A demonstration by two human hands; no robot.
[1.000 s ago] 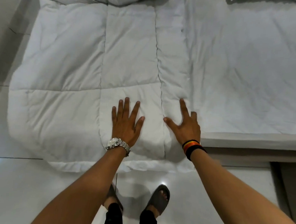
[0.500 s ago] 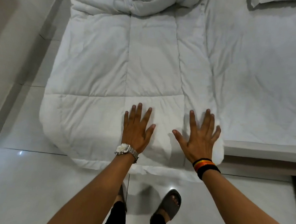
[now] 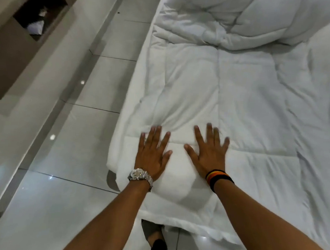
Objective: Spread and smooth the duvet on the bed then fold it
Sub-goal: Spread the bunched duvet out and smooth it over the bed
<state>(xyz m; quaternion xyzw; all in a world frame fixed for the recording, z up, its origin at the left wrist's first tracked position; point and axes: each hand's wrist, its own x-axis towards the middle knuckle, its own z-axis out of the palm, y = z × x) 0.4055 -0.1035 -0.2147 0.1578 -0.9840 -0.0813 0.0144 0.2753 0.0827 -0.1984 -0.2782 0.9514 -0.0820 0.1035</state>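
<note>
Head view, looking down my own arms: a white quilted duvet [image 3: 228, 101] lies on the bed [image 3: 323, 79], and every place here is given from that duvet. My left hand [image 3: 152, 154] rests flat on the duvet's near left corner, fingers spread, palm down, gripping nothing; a silver watch [image 3: 140, 176] sits on that wrist. My right hand [image 3: 209, 153] lies flat just beside it, toward the duvet's middle, also spread open and gripping nothing, with a striped wristband [image 3: 219, 179] on that wrist. The two hands are close together but apart, both pressing on the padded panel nearest me, at a stitched seam that crosses the duvet. The duvet's long axis runs straight away from me toward the far end of the bed, where it is still bunched in a crumpled heap [image 3: 229, 19]. Its near edge hangs over the bed end above the tiled floor [image 3: 79, 132], and its left edge droops off the bed's side. I judge I am at the smoothing step, with folding not begun. The unsmoothed part lies straight ahead of both hands, so the coming stroke would run forward along the long axis; my left hand is nearer the drooping left edge, my right nearer the wide, flatter spread to the right.
</note>
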